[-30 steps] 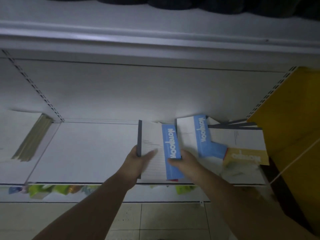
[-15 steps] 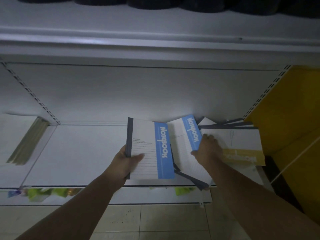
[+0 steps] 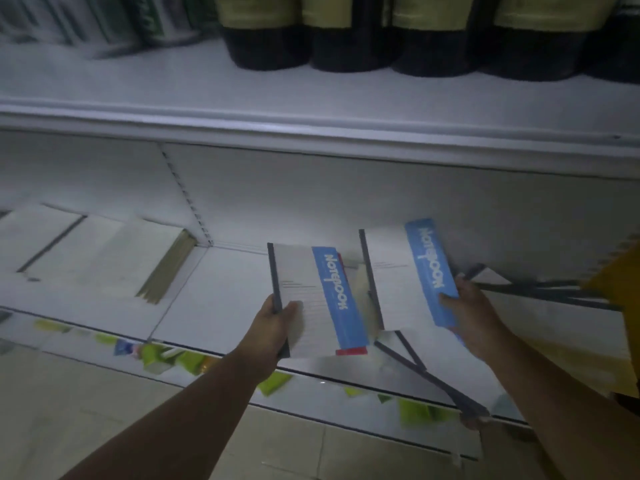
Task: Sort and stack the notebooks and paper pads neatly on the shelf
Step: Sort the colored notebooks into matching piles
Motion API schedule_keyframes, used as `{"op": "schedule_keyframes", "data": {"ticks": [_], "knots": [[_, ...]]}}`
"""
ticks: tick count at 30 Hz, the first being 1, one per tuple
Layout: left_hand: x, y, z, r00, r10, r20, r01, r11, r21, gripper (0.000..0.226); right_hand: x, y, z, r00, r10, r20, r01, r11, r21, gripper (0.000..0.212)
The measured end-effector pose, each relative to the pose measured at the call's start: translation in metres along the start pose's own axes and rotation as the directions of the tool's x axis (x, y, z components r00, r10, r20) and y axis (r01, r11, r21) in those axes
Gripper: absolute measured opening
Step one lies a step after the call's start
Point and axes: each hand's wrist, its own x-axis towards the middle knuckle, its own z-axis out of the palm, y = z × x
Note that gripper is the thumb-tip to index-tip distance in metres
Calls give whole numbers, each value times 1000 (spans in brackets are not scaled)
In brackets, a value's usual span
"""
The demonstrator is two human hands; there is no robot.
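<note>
My left hand grips a small stack of white notebooks with a blue band by the dark spine, held above the white shelf; a red-edged notebook shows underneath it. My right hand holds a second blue-banded notebook at its right edge, lifted and tilted. Below it more notebooks lie skewed on the shelf, some overhanging the front edge.
A stack of pale paper pads lies on the shelf's left bay. Dark containers stand on the upper shelf. A yellow panel borders the right. Coloured price tags line the shelf front above the tiled floor.
My right hand has taken hold of the second blue-banded notebook and lifted it off the messy pile. The left hand still carries its notebooks. The view swung left and upward.
</note>
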Motion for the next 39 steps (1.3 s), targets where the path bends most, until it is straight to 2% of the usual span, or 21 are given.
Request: {"op": "schedule_keyframes", "data": {"ticks": [2,3,5,7,9,13,16,20,29,35,39], "knots": [[-3,4,-12,998,39,-55,-38,999,9,8,-18,-6,44,987,36,156,-57,989,136,15],[-5,7,-19,996,61,-69,-61,998,10,8,-29,-11,70,973,22,230,-52,991,125,13],[-14,13,-34,991,86,-103,-89,996,-19,11,-47,-15,121,959,-4,284,8,1000,-16,19],[-29,22,-58,982,108,-153,-115,993,-34,9,-66,-21,165,947,-36,320,89,984,-151,16],[-43,33,-96,974,136,-180,-146,988,-42,11,-82,-30,208,932,-55,358,144,963,-227,18],[-70,55,-189,962,169,-214,-189,979,-78,31,-126,-57,295,911,-116,396,260,906,-333,22],[-94,65,-273,960,156,-234,-187,976,-114,35,-159,-70,373,889,-96,449,234,936,-263,16],[-131,73,-381,954,152,-259,-192,972,-137,39,-215,-75,487,774,-16,633,136,981,-141,24],[-173,85,-561,927,123,-354,-211,952,-222,33,-303,-76,663,703,2,711,117,986,-118,26],[-133,100,-651,891,44,-453,-143,972,-187,32,-290,-86,771,730,-6,683,147,978,-149,26],[-99,134,-724,824,-12,-566,-81,987,-140,27,-267,-93,870,744,-13,668,145,979,-142,26]]}}
